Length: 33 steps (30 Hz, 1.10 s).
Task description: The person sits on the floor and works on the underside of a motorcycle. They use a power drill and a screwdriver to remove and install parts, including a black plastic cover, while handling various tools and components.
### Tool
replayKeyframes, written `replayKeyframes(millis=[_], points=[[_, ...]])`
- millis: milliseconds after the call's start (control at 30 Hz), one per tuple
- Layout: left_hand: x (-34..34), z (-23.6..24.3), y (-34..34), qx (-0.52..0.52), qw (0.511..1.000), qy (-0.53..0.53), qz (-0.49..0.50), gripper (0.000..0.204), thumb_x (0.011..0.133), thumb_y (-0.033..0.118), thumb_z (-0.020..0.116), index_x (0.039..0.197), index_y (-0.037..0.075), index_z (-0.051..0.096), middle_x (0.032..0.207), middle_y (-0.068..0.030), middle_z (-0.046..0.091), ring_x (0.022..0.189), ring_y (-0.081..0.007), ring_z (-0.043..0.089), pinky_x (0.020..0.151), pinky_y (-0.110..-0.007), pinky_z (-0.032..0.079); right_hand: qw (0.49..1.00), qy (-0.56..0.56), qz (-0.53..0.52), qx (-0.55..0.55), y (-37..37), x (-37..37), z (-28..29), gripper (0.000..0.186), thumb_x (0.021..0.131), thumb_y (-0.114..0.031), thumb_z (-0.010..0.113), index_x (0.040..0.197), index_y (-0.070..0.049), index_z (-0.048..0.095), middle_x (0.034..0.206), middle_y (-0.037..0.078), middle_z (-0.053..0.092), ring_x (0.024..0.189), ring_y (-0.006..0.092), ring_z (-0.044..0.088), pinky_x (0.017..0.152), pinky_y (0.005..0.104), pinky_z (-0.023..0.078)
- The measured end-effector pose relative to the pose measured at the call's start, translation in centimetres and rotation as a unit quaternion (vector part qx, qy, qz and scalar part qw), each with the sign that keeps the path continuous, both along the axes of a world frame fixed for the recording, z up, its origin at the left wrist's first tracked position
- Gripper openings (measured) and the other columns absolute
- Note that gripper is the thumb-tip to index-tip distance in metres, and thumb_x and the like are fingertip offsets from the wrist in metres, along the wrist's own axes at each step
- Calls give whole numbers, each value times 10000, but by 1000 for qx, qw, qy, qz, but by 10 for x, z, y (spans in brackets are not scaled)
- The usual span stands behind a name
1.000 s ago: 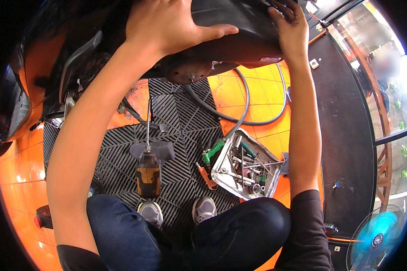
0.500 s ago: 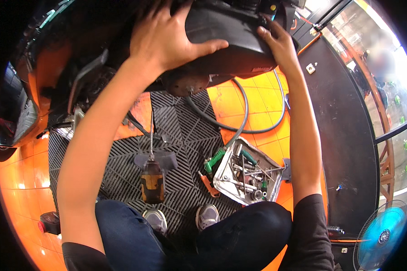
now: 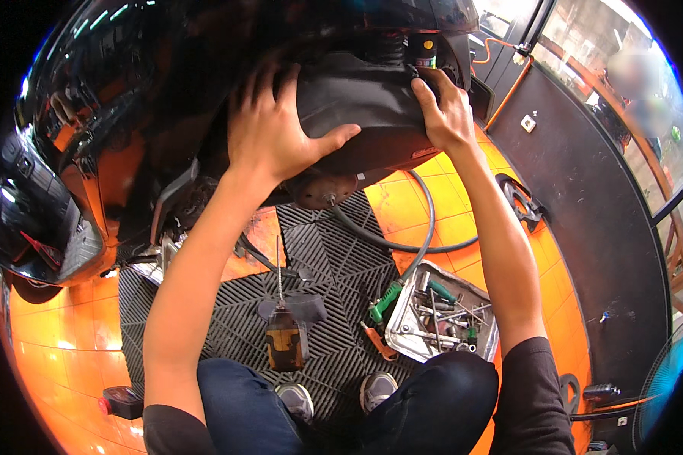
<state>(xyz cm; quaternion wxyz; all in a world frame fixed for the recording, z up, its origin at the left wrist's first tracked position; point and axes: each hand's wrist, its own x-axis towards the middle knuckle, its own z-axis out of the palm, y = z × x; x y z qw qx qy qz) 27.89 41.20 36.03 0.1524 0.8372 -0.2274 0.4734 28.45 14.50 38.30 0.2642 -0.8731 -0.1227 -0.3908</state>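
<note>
A black plastic cover (image 3: 357, 102) on the motor scooter (image 3: 159, 91) is between my two hands. My left hand (image 3: 269, 140) lies against its left side, fingers spread and thumb stretched across its face. Around the cover's upper right edge, my right hand (image 3: 449, 117) curls its fingers, with the thumb on the near side. Just above the right hand is a dark cylinder (image 3: 423, 49) with a yellow dot. A round brownish part (image 3: 324, 191) shows below the cover. The far fingertips of my left hand are hard to make out against the dark bodywork.
On the ribbed black mat (image 3: 341, 265) stands a black-and-yellow tool (image 3: 287, 349) with a long metal shaft. Right of it are a green air gun (image 3: 385, 302) on a hose (image 3: 432, 220), an orange-handled tool (image 3: 379, 343) and a metal tray (image 3: 406, 347) of tools. A blue fan (image 3: 664, 387) stands far right.
My view has shifted, so the scooter, mat and tray sit lower and more of the bodywork shows. Both hands stay on the cover; the right fingers look more curled round its edge.
</note>
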Motion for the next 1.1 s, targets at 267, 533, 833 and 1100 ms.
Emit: replayKeyframes(millis=[267, 533, 833, 1100], points=[[-10, 20, -62, 98, 992, 67, -33, 1187, 570, 729, 676, 1428, 6, 288, 1380, -224, 421, 1314, -338, 378, 1076, -620, 213, 999, 10, -9, 37, 4, -4, 1, 494, 888, -496, 464, 1081, -70, 622, 940, 218, 655, 921, 409, 609, 804, 461, 461], [0, 28, -65, 104, 988, 105, -50, 1127, 519, 647, 770, 1342, -32, 409, 1328, -240, 455, 1236, -385, 441, 1020, -428, 394, 997, -26, 14, 72, -4, 10, -7, 509, 919, -494, 396, 1042, -46, 606, 855, 248, 628, 844, 461, 577, 762, 483, 443], [-13, 36, -62, 107, 990, 83, -26, 1056, 555, 691, 728, 1170, -140, 517, 1276, -293, 492, 1219, -363, 481, 1036, -401, 401, 968, -157, 55, 187, 23, -88, -132, 272, 962, -160, 447, 1129, 42, 518, 1107, 121, 526, 1043, 206, 507, 939, 312, 376], [-17, 38, -72, 94, 994, 49, -13, 1084, 575, 670, 732, 1257, -126, 455, 1314, -299, 451, 1239, -383, 446, 1055, -404, 374, 849, 311, 349, 246, 182, -237, -317, 1017, 656, -237, 738, 1455, -26, 144, 1439, 230, 318, 1366, 378, 264, 1136, 457, 199]])
